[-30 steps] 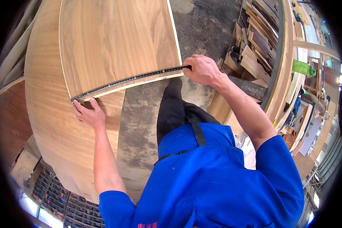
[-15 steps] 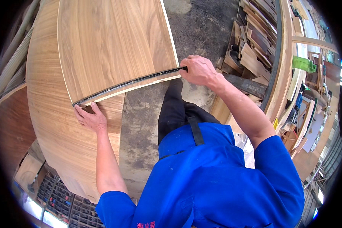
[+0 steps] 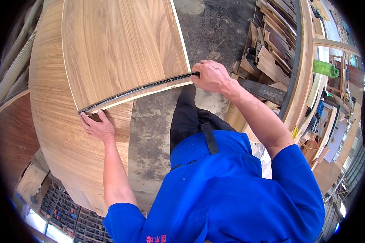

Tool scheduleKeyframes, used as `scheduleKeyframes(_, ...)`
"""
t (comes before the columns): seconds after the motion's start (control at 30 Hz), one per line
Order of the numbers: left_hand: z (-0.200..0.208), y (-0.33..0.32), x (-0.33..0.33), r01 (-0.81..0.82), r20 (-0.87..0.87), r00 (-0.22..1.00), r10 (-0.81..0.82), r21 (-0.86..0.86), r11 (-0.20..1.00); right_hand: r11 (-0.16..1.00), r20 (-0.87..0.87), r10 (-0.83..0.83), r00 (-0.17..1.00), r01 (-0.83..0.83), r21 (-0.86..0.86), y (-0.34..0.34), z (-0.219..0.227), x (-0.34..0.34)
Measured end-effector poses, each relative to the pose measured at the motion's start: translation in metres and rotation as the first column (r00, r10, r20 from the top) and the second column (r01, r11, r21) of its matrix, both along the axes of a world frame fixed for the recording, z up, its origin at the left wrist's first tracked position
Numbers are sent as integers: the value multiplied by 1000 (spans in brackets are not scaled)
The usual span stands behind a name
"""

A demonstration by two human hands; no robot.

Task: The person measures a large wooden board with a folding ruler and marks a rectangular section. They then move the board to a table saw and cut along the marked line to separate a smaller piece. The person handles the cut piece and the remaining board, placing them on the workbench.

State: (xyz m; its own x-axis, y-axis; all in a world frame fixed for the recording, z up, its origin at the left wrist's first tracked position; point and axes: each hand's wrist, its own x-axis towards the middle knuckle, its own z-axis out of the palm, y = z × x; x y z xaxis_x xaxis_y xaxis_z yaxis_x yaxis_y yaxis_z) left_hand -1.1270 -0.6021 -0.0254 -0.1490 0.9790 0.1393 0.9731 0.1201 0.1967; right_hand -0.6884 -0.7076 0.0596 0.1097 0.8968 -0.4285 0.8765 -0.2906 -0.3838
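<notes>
A black measuring tape (image 3: pixel 142 88) with pale markings stretches across the near end of a wood-grain panel (image 3: pixel 121 44) with pale edges. At the panel's near left corner, my left hand (image 3: pixel 98 127) holds the tape's end with its fingers. Its thumb is set apart against the panel's near edge. My right hand (image 3: pixel 211 76) is closed round the tape's other end at the near right corner. Whatever lies inside that fist is hidden. The panel rests partly on a larger wood-grain board (image 3: pixel 52 121), and its near right corner juts out past that board.
Wood offcuts (image 3: pixel 271 65) are heaped at the far right behind a long timber rail (image 3: pixel 302 93). A green bottle (image 3: pixel 325 68) is beyond it. Ribbed hoses (image 3: pixel 18 69) run along the left. A compartmented rack (image 3: pixel 61 206) is at lower left. Stained concrete floor (image 3: pixel 148 137) shows below the panel.
Both hands keep their places at the tape's two ends, and the tape stays stretched. The whole view has shifted very slightly.
</notes>
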Motion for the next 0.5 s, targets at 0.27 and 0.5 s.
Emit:
scheduleKeyframes(0.27,-1,0,-1,9,-16,1000,-9,3,1000,1000,-8,-15,1000,15,17,0,-3,0)
scheduleKeyframes(0.5,-6,4,-7,138,-27,990,-136,82,987,1000,-5,-26,1000,26,17,1,4,-3)
